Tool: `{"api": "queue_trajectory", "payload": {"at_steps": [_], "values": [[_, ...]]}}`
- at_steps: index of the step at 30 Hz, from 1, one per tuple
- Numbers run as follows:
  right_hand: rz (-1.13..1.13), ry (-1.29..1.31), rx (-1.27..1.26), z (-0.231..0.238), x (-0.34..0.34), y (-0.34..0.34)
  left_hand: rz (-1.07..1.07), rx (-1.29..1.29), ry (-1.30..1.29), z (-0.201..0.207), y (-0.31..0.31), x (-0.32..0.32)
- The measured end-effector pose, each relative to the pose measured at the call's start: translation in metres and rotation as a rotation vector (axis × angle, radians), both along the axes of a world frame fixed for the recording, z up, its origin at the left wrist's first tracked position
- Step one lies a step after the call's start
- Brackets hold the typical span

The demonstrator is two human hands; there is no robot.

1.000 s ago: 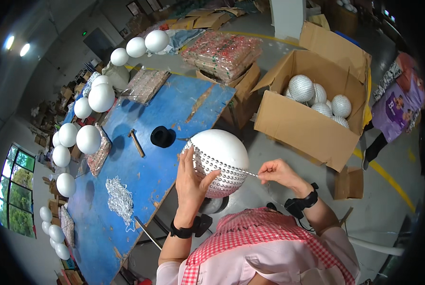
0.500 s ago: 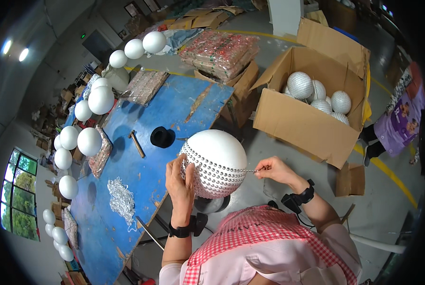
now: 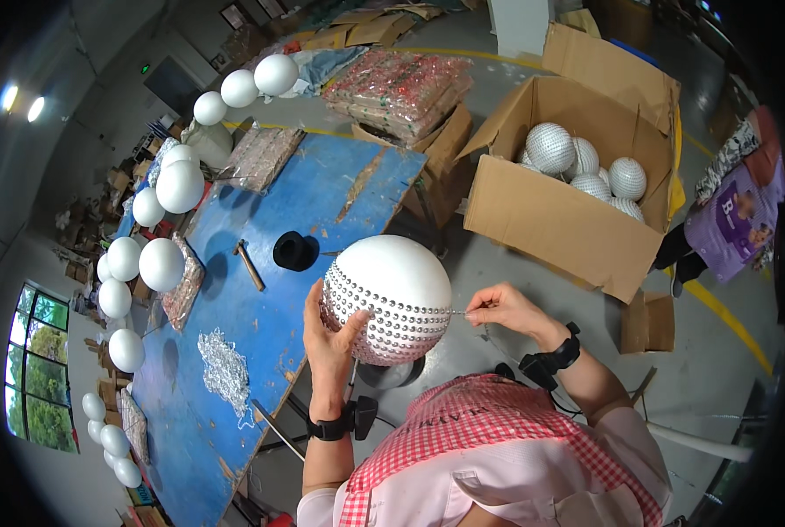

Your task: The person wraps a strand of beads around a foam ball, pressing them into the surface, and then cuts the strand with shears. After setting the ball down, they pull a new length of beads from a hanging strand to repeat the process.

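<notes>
A large white ball (image 3: 396,268) stands in front of me, its lower half wrapped in rows of silver beads; the top is bare white. My left hand (image 3: 329,341) grips its left side, thumb laid over the bead rows and fingers reaching round the edge. Off the ball's right side runs a short taut length of bead string (image 3: 457,312). My right hand (image 3: 505,312) pinches that string between thumb and fingertips, a little apart from the ball. Below the right hand the loose string hangs down, only faintly visible.
On the blue table (image 3: 322,189) lie a hammer (image 3: 249,265), a black round holder (image 3: 295,251) and a pile of silver bead strings (image 3: 224,367). White balls (image 3: 162,264) line its far-left side. A carton (image 3: 555,233) holds several beaded balls. A person (image 3: 735,211) stands far right.
My left hand has shifted on the ball, its thumb now lying across the beads rather than pointing up. The right hand still pinches the string. The whole view has moved slightly.
</notes>
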State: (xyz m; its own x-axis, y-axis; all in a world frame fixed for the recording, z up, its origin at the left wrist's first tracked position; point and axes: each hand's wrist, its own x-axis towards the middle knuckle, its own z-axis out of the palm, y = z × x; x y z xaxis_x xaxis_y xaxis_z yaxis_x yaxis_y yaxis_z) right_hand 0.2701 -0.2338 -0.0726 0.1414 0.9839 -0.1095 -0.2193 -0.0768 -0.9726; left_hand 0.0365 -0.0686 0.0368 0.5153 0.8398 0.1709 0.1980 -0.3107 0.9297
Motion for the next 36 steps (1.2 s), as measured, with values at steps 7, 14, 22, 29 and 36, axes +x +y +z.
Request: {"api": "queue_trajectory", "payload": {"at_steps": [7, 14, 22, 29, 36], "values": [[0.019, -0.030, -0.008, 0.006, -0.006, 0.008, 0.173, 0.306, 0.152, -0.014, 0.010, -0.007], [-0.003, -0.040, 0.036, -0.003, -0.005, 0.011, 0.030, 0.304, 0.266, -0.009, 0.018, -0.017], [0.018, -0.016, 0.019, -0.010, -0.005, 0.013, 0.046, 0.076, 0.130, -0.012, 0.014, -0.013], [0.018, -0.028, 0.018, -0.009, -0.002, 0.013, 0.132, 0.094, 0.117, -0.018, 0.021, -0.018], [-0.015, -0.016, 0.023, -0.011, -0.004, 0.015, 0.066, 0.033, 0.110, -0.027, 0.033, -0.029]]}}
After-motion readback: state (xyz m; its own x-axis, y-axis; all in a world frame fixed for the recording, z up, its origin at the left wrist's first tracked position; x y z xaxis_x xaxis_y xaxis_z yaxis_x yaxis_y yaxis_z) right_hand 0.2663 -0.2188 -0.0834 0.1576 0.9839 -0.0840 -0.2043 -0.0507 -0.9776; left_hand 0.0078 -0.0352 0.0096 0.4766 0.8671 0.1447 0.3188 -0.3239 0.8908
